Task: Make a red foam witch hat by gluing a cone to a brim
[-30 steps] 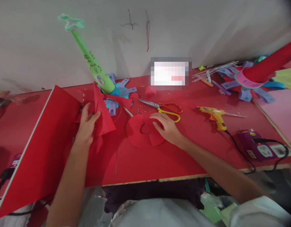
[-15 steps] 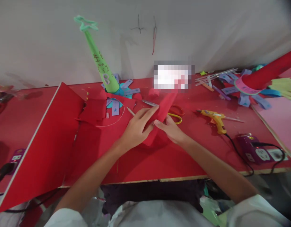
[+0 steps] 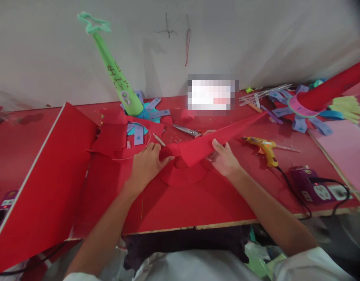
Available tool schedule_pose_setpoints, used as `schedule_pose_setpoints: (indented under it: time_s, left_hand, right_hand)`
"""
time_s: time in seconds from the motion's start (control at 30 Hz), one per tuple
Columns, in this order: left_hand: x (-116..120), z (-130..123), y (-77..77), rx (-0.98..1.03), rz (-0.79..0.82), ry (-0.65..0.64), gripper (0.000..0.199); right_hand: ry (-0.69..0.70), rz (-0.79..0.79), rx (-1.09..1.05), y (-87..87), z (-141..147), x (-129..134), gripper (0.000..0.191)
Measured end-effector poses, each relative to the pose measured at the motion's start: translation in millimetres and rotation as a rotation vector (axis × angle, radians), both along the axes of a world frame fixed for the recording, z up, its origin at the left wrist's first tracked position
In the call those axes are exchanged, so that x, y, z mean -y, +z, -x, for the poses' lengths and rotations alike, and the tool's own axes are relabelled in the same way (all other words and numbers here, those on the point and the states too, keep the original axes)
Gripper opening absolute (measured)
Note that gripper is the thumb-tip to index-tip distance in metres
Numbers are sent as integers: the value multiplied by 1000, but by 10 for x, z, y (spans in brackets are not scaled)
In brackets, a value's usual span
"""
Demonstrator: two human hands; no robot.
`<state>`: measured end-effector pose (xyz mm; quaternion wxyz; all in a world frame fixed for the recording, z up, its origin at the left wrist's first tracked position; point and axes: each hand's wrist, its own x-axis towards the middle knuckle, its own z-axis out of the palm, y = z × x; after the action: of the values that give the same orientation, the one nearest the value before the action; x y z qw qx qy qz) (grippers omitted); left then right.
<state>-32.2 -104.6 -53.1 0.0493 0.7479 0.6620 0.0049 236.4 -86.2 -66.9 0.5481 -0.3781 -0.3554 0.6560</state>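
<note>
My right hand [image 3: 226, 160] is closed on a red paper cone [image 3: 203, 148], thumb on its near side. The cone lies tilted, its wide mouth to the left and its tip pointing up and right. Below that mouth is a round red paper ring [image 3: 182, 177] with a hole in its middle. My left hand [image 3: 147, 162] pinches the ring's left edge between thumb and fingers. Just behind, scissors [image 3: 185, 130] lie with their handles mostly hidden by the cone. A white pencil-like stick [image 3: 158, 139] rests near my left fingers.
A yellow hot glue gun [image 3: 263, 148] lies to the right, wired toward a purple power adapter [image 3: 308, 183]. A green decorated cone [image 3: 118, 78] stands at the back left. A red board [image 3: 48, 179] stands tilted on the left. A larger red cone [image 3: 334, 88] is far right.
My hands have moved apart. The red cone has swung from steep to a low tilt toward the right, and the round ring has come into sight beneath it.
</note>
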Motion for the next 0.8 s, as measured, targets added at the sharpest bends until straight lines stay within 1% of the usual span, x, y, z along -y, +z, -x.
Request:
schedule_pose_setpoints:
  time_s: [0.07, 0.13, 0.2, 0.27, 0.33, 0.4, 0.47, 0.53, 0.6, 0.67, 0.73, 0.8]
  left_hand:
    - [-15, 23, -71, 139, 30, 13, 51]
    - [-40, 55, -139, 344, 38, 7, 39]
    - [-62, 78, -181, 502, 8, -12, 25]
    - [-70, 78, -185, 581, -34, -22, 15]
    - [-56, 56, -158, 632, -69, -26, 11]
    - [-22, 19, -121, 686, -97, -38, 13]
    - [22, -21, -91, 763, -140, -50, 17]
    - [61, -54, -81, 850, -193, -45, 19]
    - [82, -74, -87, 928, -207, -36, 22]
    - [84, -81, -101, 1007, -159, -35, 32]
    - [72, -78, -114, 1112, -91, -28, 47]
    - [54, -73, -119, 1235, -17, 15, 59]
  right_hand:
    - [-56, 84, 5, -39, -10, -8, 61]
    - [-82, 140, 21, -61, -27, -10, 62]
    - [-83, 154, 54, -55, -37, -9, 64]
    - [-60, 171, 106, -28, -33, -2, 68]
    - [-19, 196, 171, 4, -12, 12, 70]
    - [22, 193, 235, 21, 16, 30, 67]
    - [43, 137, 286, 16, 42, 50, 62]
    - [43, 62, 338, -9, 60, 66, 57]
    - [26, 10, 387, -40, 70, 77, 52]
    - [-3, -11, 419, -69, 79, 82, 49]
    - [-33, -16, 427, -92, 92, 85, 48]
    - [-65, -5, 412, -109, 111, 86, 49]
